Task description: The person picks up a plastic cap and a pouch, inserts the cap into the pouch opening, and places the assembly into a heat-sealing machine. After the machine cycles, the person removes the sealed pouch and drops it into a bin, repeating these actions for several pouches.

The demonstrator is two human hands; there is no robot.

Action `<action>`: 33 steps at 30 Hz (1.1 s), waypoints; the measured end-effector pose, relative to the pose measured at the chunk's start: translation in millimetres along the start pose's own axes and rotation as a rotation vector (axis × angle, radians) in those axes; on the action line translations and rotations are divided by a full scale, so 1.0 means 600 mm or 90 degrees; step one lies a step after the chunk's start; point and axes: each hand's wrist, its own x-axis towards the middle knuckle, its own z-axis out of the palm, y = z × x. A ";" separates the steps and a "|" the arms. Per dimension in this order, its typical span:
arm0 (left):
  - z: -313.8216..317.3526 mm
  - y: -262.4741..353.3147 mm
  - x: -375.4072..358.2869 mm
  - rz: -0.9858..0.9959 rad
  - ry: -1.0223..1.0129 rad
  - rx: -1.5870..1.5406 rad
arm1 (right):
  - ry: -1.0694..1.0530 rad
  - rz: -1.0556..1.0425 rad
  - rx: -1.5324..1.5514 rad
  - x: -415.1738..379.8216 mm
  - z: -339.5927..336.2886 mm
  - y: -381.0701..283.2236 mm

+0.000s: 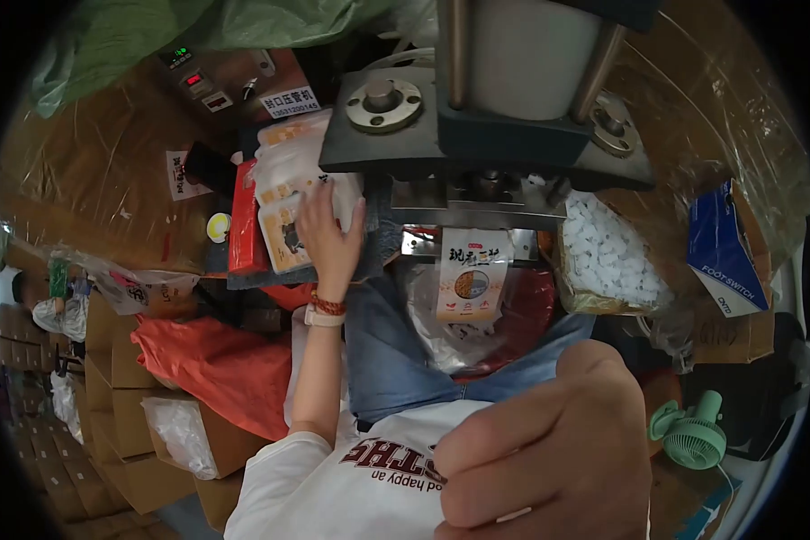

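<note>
My left hand (327, 229) lies on a stack of white printed pouches (283, 234), its fingers spread over the top ones. A bracelet and a watch are on that wrist. Close to the camera, my right hand (549, 450) is curled into a fist. Its fingertips and palm are turned out of sight, so anything inside is hidden. In front of my body, one printed pouch (470, 279) hangs upright at the metal jaw of a press (477, 211). Below it, a red basin (535, 310) lined with clear plastic sits between my legs.
To the right of the press is a box of small white plastic pieces (612, 256), beside a blue-and-white carton (729, 252). A green fan (696, 432) stands lower right. On the left are a red box (247, 220), a red bag (220, 364) and a control panel (234, 81).
</note>
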 end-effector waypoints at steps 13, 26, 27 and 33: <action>0.035 -0.069 0.013 0.032 0.125 0.295 | 0.169 0.776 -0.782 -0.328 -0.107 0.104; -0.068 -0.031 -0.158 0.199 -0.091 0.156 | 0.181 0.807 -0.733 -0.334 -0.133 0.098; -0.070 -0.032 -0.156 0.198 -0.114 0.167 | 0.257 0.691 -0.756 -0.337 -0.128 0.093; -0.079 0.049 -0.176 0.064 -0.034 -0.132 | 0.430 0.488 -0.290 -0.216 0.008 0.018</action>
